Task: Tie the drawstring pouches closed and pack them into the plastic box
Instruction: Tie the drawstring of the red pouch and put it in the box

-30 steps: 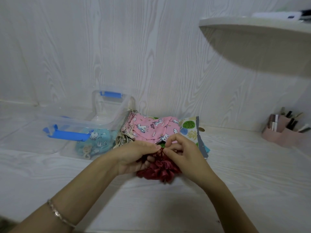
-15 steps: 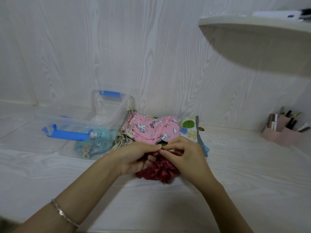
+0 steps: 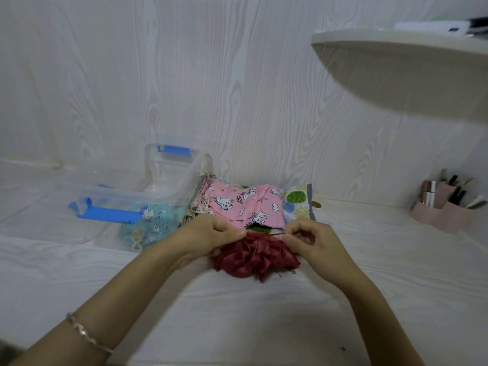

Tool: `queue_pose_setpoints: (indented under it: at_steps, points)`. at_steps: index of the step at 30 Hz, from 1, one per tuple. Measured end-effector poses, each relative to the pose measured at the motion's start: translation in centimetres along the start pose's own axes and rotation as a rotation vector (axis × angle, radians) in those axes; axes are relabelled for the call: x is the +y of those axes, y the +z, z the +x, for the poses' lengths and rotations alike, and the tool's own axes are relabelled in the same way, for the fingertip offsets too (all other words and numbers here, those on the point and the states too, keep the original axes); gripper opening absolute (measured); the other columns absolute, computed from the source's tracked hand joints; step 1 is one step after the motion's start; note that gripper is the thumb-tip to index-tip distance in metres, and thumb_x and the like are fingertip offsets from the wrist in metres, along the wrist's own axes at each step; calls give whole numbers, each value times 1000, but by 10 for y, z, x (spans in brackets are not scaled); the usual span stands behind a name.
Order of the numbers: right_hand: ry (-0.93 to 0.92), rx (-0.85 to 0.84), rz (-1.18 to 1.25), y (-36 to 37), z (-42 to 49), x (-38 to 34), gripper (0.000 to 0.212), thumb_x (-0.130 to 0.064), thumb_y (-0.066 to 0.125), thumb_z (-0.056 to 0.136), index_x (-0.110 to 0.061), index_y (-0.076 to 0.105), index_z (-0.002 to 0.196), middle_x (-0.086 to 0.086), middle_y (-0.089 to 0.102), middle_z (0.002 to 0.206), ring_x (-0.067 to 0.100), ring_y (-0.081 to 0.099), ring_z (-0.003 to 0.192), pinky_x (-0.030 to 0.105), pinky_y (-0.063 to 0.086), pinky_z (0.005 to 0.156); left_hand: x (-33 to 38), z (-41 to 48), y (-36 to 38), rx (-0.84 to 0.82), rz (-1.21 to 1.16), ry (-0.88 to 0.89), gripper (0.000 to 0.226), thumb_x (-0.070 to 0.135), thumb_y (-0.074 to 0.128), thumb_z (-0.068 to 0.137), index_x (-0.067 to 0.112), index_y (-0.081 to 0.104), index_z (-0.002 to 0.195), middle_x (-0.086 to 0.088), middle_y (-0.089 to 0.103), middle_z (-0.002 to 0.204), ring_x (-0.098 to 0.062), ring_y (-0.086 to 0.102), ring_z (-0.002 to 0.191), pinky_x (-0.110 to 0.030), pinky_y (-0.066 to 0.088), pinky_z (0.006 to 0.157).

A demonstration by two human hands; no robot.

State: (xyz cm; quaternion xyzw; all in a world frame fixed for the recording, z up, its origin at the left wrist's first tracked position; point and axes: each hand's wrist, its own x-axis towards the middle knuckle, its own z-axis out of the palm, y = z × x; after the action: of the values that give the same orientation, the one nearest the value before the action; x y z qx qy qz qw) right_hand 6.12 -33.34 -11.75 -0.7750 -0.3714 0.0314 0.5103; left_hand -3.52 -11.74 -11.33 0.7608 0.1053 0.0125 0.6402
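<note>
Now both hands pinch a thin drawstring (image 3: 274, 234) taut above the gathered red pouch (image 3: 254, 256). Left hand (image 3: 211, 235) and right hand (image 3: 310, 241) grip opposite ends. Nearby, the plastic box (image 3: 169, 199) holds a blue pouch (image 3: 150, 223).

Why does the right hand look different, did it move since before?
Yes. The right hand has slid rightward, away from the left hand, judged against the pink pouch behind it.

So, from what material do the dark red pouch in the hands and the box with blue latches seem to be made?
Dark red pouch: thin woven fabric with a slight sheen, perhaps satin or organza; it gathers into crisp, shiny folds. Box: clear, glossy, rigid plastic; the teal pouch inside shows through its wall. Its latches look like opaque blue plastic.
</note>
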Motion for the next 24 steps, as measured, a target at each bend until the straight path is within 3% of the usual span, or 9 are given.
queue_pose_setpoints:
  at_steps: [5, 8, 12, 15, 17, 19, 21, 22, 24]
  points:
    - [45, -25, 3, -14, -4, 9, 12, -5, 70, 85, -9, 67, 75, -4, 61, 68, 0, 50, 56, 12, 39, 57, -1, -2, -8, 57, 127, 74, 17, 22, 73, 81, 13, 78, 95, -16, 74, 87, -19, 57, 74, -34, 50, 76]
    - [73, -65, -56, -16, -7, 14, 13, -7, 69, 87, -11, 67, 75, -2, 60, 70, 1, 49, 57, 13, 39, 59, -2, -4, -7, 56, 245, 100, 14, 24, 72, 83, 12, 78, 80, -4, 68, 66, -15, 51, 63, -29, 45, 65]
    - [116, -106, -85, -18, -9, 13, 3, -18, 71, 86, -20, 69, 88, 0, 67, 90, 4, 60, 76, 22, 44, 73, -3, -4, -5, 50, 293, 115, 38, 24, 67, 88, 10, 63, 52, 2, 41, 50, -13, 35, 50, -24, 33, 55]
    - [149, -303, -80, -6, -16, -8, 70, -44, 79, 68, -49, 45, 129, -32, 50, 126, -13, 52, 110, 14, 45, 86, -2, -1, -1, 27, 274, 90, 49, 21, 63, 91, 19, 57, 43, 5, 51, 47, -6, 43, 42, -17, 38, 48]
    - [131, -403, -230, 15, -18, -23, 99, -43, 81, 62, -58, 20, 140, -41, 39, 129, -11, 47, 117, 16, 46, 94, 1, -1, 1, 25, 256, 81, 49, 21, 62, 92, 19, 56, 43, 6, 54, 47, -3, 45, 41, -13, 38, 46]
    - [27, -390, -333, 34, -11, -25, 87, -37, 78, 70, -50, 29, 141, -25, 52, 129, -3, 54, 113, 26, 50, 96, 3, -1, 2, 38, 241, 101, 48, 20, 62, 92, 20, 58, 44, 7, 52, 47, -3, 43, 41, -16, 38, 46]
    - [-37, -305, -282, 37, 0, -23, 37, -28, 73, 80, -37, 60, 114, -13, 69, 101, 1, 66, 86, 33, 56, 81, 6, -4, 3, 122, 303, 186, 30, 26, 63, 90, 24, 64, 61, 8, 57, 60, -6, 50, 54, -24, 44, 58]
    - [-45, -241, -257, 34, 5, -22, 19, -25, 71, 83, -34, 65, 98, -13, 71, 87, 1, 67, 76, 31, 56, 73, 7, -7, 3, 191, 378, 238, 13, 32, 63, 89, 26, 66, 79, 7, 60, 75, -6, 55, 68, -28, 48, 70]
    - [-66, -106, -208, 22, 15, -25, 14, -21, 70, 85, -33, 65, 84, -18, 68, 75, -2, 63, 70, 20, 49, 66, 14, -18, 4, 376, 548, 360, 23, 45, 60, 87, 23, 63, 91, 6, 60, 87, -8, 56, 82, -28, 47, 77]
